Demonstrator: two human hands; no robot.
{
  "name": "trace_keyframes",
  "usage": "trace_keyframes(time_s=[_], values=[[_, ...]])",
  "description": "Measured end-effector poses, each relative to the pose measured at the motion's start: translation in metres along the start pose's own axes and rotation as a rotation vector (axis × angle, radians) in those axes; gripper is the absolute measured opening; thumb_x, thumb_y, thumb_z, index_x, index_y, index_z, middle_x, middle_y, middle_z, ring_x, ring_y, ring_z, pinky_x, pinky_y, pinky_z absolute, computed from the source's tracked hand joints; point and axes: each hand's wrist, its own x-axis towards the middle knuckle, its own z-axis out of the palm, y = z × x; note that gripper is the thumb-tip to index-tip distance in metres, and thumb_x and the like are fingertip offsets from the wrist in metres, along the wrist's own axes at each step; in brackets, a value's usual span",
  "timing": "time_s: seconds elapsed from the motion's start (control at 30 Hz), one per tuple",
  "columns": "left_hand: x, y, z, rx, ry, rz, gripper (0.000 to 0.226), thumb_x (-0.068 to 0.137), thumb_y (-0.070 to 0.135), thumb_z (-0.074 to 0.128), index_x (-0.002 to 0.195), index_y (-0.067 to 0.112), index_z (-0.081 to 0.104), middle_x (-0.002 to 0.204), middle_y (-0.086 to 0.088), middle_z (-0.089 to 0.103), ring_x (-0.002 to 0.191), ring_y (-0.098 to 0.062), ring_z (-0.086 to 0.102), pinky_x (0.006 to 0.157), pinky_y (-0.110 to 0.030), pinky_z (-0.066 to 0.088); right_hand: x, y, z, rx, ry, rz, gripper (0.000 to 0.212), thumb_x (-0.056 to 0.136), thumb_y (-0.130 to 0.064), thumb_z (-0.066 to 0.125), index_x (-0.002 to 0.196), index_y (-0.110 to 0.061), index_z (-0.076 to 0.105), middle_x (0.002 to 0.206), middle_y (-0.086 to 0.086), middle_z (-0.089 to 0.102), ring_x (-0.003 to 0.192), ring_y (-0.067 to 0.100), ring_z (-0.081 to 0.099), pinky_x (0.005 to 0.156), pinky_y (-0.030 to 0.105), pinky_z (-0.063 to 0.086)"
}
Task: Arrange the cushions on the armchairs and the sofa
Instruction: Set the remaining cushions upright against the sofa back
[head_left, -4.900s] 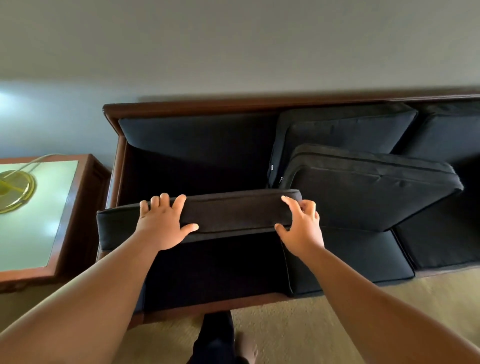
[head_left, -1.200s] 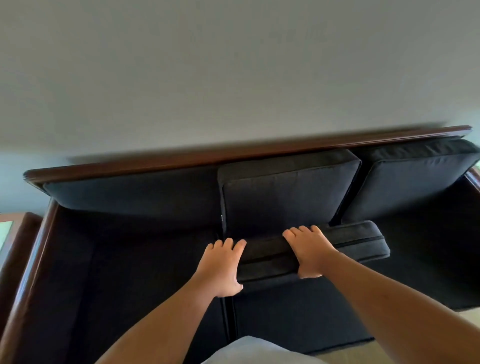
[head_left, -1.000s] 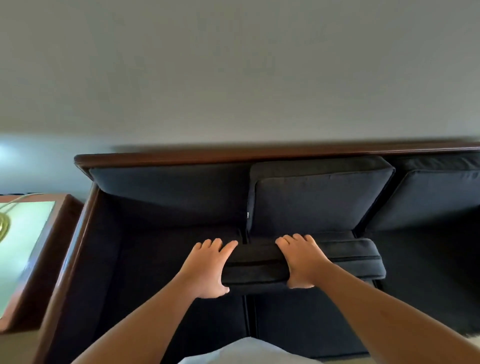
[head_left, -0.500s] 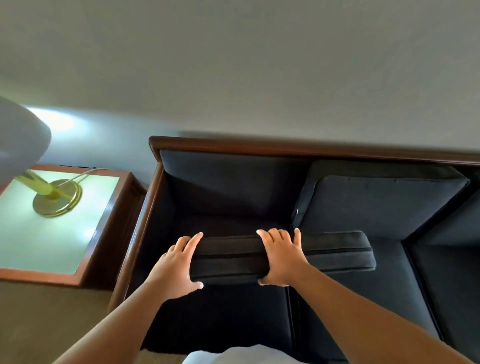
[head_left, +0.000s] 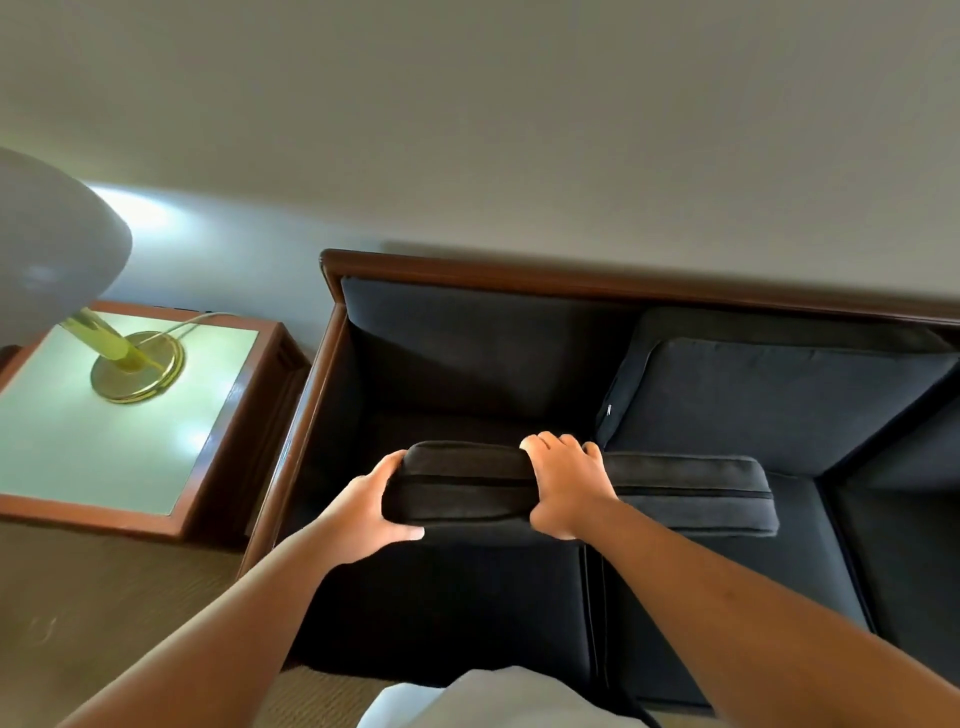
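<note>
Held cushion: a dark cushion (head_left: 675, 499) is held edge-on and level, its zipped seam facing the camera, over the sofa's seats. Its left end is above the left seat cushion (head_left: 441, 597) and its right end above the middle seat cushion (head_left: 727, 587), crossing the seam between them.
Left grip: the bare left grip (head_left: 363, 512) wraps the cushion's left end, thumb under the near edge and fingers round the corner.
Right grip: the bare right grip (head_left: 563, 488) clasps the cushion near its middle, fingers curled over the far edge and thumb below.
Sofa: a dark sofa (head_left: 571, 278) with a brown wooden frame stands against the far wall.
Back cushion: one back cushion (head_left: 769, 395) leans upright at the middle place, just beyond the held cushion's right half; whether they touch cannot be told.
Worktop: a wooden side worktop (head_left: 104, 431) with a pale glassy top stands just left of the sofa.
Lamp: a brass lamp base (head_left: 136, 366) sits on the worktop's far part; its pale shade (head_left: 47, 260) fills the left edge.
Floor: beige carpet (head_left: 104, 597) lies in the near left.
</note>
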Motion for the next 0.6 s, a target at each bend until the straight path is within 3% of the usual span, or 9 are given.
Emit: trace_keyframes(time_s=[0.1,0.2,0.3,0.4,0.47,0.5,0.6], values=[[-0.001,0.019,-0.031,-0.108,0.003,0.045,0.097,0.076,0.021,0.088,0.150,0.046,0.030,0.132,0.015,0.056,0.128,-0.011,0.052,0.112,-0.045,0.044,0.007,-0.002,-0.016,0.076,0.030,-0.007,0.089,0.064,-0.023,0.080,0.143,-0.024,0.040,0.132,-0.009,0.050,0.123,0.021,0.046,0.105,0.043,0.035],[-0.002,0.048,-0.075,-0.166,0.067,0.128,0.087,0.081,0.012,0.083,0.141,0.056,0.038,0.134,0.021,0.056,0.126,0.000,0.050,0.113,-0.043,0.042,0.013,-0.006,-0.043,0.224,0.096,-0.001,0.089,0.056,-0.026,0.089,0.134,-0.026,0.046,0.121,-0.011,0.055,0.110,0.019,0.053,0.101,0.043,0.038],[-0.007,0.084,-0.118,-0.170,0.152,0.202,0.088,0.081,0.010,0.083,0.147,0.051,0.042,0.145,0.015,0.051,0.132,-0.007,0.048,0.112,-0.044,0.045,0.013,-0.012,-0.068,0.438,0.173,0.025,0.086,0.053,-0.023,0.093,0.128,-0.028,0.050,0.105,-0.014,0.057,0.089,0.013,0.051,0.094,0.040,0.042],[-0.022,0.123,-0.143,-0.074,0.257,0.326,0.084,0.078,0.020,0.087,0.146,0.046,0.046,0.141,0.019,0.053,0.126,0.005,0.050,0.106,-0.028,0.044,0.005,-0.003,-0.069,0.683,0.263,0.041,0.087,0.047,-0.023,0.095,0.122,-0.032,0.051,0.103,-0.016,0.058,0.094,0.015,0.060,0.084,0.039,0.051],[-0.027,0.149,-0.144,-0.046,0.267,0.410,0.083,0.076,0.027,0.088,0.146,0.043,0.047,0.137,0.028,0.053,0.120,0.020,0.047,0.101,-0.009,0.037,-0.007,0.016,-0.052,0.822,0.297,0.064,0.087,0.044,-0.020,0.095,0.118,-0.033,0.052,0.107,-0.013,0.062,0.100,0.013,0.062,0.085,0.037,0.053],[-0.026,0.158,-0.138,-0.013,0.227,0.428,0.085,0.075,0.033,0.088,0.148,0.043,0.045,0.139,0.027,0.053,0.124,0.019,0.045,0.104,-0.009,0.035,-0.016,0.027,-0.040,0.868,0.288,0.083,0.088,0.044,-0.016,0.095,0.118,-0.032,0.052,0.109,-0.010,0.063,0.102,0.012,0.062,0.087,0.037,0.052],[-0.009,0.171,-0.100,0.282,0.080,0.352,0.094,0.074,0.055,0.084,0.152,0.051,0.031,0.157,0.024,0.036,0.144,-0.004,0.031,0.119,-0.041,0.029,-0.048,0.065,0.000,0.972,0.249,0.190,0.090,0.038,-0.012,0.093,0.114,-0.040,0.051,0.109,-0.008,0.065,0.105,0.014,0.064,0.091,0.044,0.054]])
